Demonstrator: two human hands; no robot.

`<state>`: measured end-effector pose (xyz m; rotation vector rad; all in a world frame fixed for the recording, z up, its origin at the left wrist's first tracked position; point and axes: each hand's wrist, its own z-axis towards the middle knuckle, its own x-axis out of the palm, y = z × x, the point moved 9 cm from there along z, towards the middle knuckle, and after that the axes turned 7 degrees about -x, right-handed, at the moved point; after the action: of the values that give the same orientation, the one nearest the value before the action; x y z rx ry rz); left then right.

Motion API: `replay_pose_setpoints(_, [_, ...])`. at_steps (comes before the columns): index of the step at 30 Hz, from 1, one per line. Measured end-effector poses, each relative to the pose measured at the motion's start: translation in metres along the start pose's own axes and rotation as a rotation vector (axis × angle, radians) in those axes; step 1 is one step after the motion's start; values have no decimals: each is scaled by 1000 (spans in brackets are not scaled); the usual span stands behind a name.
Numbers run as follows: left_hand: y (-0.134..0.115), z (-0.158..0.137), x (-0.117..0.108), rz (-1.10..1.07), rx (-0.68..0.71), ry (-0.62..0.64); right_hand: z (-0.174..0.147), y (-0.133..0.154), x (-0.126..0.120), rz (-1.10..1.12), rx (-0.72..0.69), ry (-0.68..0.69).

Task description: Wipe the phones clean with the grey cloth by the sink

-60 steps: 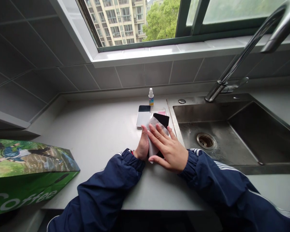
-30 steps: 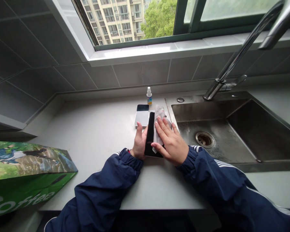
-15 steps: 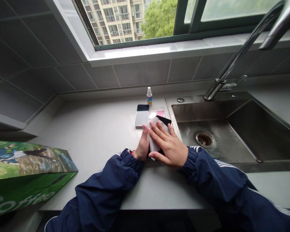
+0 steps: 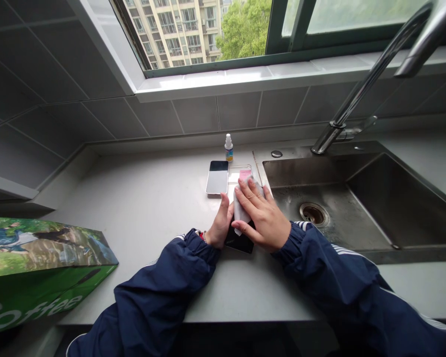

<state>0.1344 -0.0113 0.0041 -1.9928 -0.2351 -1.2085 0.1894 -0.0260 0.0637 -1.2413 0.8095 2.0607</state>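
Note:
My left hand (image 4: 219,224) holds a flat, glossy black phone (image 4: 240,241) by its left side, thumb pointing up and away; its other fingers are mostly hidden. A thin light-grey cloth (image 4: 241,204) lies over the phone's far part. My right hand (image 4: 262,215) rests on that cloth, fingers long and nearly flat, pressing it down with the thumb over its near edge. Just beyond my hands, a second phone (image 4: 217,177) with a pale and dark reflecting screen lies on the counter. Beside it is a clear phone case (image 4: 235,171) with a pink piece (image 4: 245,174) in it.
A small white spray bottle (image 4: 228,148) stands behind the phone lying on the counter (image 4: 152,198). To the right are a steel sink (image 4: 342,198) and a chrome faucet (image 4: 371,79). A green printed coffee bag (image 4: 55,282) stands at the left. A window is at the back.
My right hand and the cloth have slid a little along the phone, away from its near end. More of the phone's near black surface now shows. My left hand has barely moved.

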Motion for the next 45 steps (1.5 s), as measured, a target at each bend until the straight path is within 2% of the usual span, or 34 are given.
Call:
replay_pose_setpoints(4, [-7,0,0,-79,34,-27,-1,23,9,53,-94,80])
replay_pose_setpoints(10, [-6,-4,2,-116,-84,25,-6,45,8,136,-155,92])
replay_pose_setpoints(20, [-25,-6,-10,-71,9,-111,-9,57,5,275,-259,117])
replay_pose_setpoints(28, [-29,-7,-17,-68,-2,-119,-10,61,1,351,-347,145])
replay_pose_setpoints(37, [-26,-4,-7,-79,-8,-42,-7,43,4,186,-214,137])
replay_pose_setpoints(45, [-17,-3,1,-108,-86,40,-1,-3,-4,12,-25,92])
